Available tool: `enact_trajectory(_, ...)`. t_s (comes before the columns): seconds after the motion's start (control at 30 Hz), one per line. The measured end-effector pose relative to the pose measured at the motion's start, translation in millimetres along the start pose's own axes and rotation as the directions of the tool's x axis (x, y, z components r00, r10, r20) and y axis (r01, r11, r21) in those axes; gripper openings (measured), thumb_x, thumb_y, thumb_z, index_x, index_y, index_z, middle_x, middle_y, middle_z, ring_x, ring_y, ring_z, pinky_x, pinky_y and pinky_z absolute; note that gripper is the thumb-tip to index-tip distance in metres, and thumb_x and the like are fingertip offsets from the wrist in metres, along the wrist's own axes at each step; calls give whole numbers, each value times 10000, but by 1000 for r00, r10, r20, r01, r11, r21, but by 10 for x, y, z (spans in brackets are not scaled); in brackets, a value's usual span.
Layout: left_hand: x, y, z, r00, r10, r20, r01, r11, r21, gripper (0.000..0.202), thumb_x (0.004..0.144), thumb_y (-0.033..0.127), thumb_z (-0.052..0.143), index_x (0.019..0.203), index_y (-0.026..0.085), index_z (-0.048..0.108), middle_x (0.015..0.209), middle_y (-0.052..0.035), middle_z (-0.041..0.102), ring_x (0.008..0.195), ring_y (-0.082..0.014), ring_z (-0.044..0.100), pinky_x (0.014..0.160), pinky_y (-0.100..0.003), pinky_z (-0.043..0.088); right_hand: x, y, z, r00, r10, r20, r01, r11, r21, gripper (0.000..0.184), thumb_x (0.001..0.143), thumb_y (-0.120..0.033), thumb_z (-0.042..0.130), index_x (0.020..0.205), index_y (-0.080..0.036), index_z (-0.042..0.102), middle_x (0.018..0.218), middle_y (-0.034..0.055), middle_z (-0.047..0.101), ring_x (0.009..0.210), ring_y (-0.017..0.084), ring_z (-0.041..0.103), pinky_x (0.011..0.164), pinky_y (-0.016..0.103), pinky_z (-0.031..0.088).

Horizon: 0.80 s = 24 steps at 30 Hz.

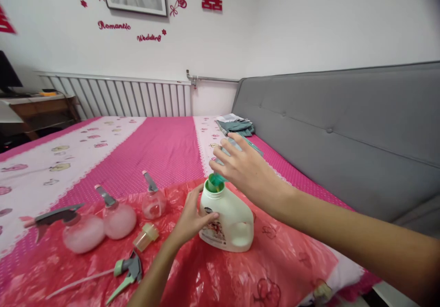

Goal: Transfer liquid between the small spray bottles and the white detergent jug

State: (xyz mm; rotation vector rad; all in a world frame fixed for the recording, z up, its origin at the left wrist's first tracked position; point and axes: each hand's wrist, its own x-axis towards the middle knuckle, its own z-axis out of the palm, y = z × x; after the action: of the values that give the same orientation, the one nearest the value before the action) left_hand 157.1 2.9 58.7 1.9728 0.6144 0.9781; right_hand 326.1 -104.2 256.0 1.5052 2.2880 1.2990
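Note:
A cream-white detergent jug (228,220) with a green-rimmed mouth stands upright on red plastic sheeting. Its side is gripped by my left hand (190,217), thumb across the front near the label. Above it, my right hand (247,167) is wrapped round a see-through green bottle (219,178), tipped so its neck meets the jug's mouth. Fingers hide most of the bottle, and I cannot tell whether liquid is flowing. To the left lie a loose green-and-grey spray head (129,268) with a long tube and a small clear container with a yellowish lid (146,237).
Three round pink spray bottles (119,220) stand on the red plastic sheet (192,275) at left. Beneath is a pink patterned bed (165,142). Folded clothes (236,126) lie near the grey headboard (343,128). A radiator (130,96) lines the far wall.

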Motion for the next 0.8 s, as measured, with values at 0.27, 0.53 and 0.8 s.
enact_trajectory(0.27,69,-12,-28,999,-15,44,15,1000,-1,870,773,524,863,1476,225,447,1502,-156,502,1423,-392,435,1211,-562,314,-139,89,22,981,155,113,-174,968,183,340,902,-72,661,1213,-199,713,1251,132,696,1214,355,611,1096,541,430)
enact_trajectory(0.53,18,14,-40,997,4,72,-3,1000,-11,865,845,481,817,1530,240,347,1570,-167,414,1458,-369,400,1225,-561,306,-422,-41,348,825,391,409,-553,407,727,1009,511,-176,1005,1422,-196,573,1292,150,703,1245,417,597,1061,586,424)
enact_trajectory(0.8,-171,-80,-171,1000,6,-24,-3,992,123,800,876,484,775,1513,253,351,1544,-175,441,1450,-374,417,1189,-606,337,-856,-195,681,721,475,504,-541,-68,838,729,669,-445,872,1293,-243,554,1316,128,708,1210,311,694,993,472,553)
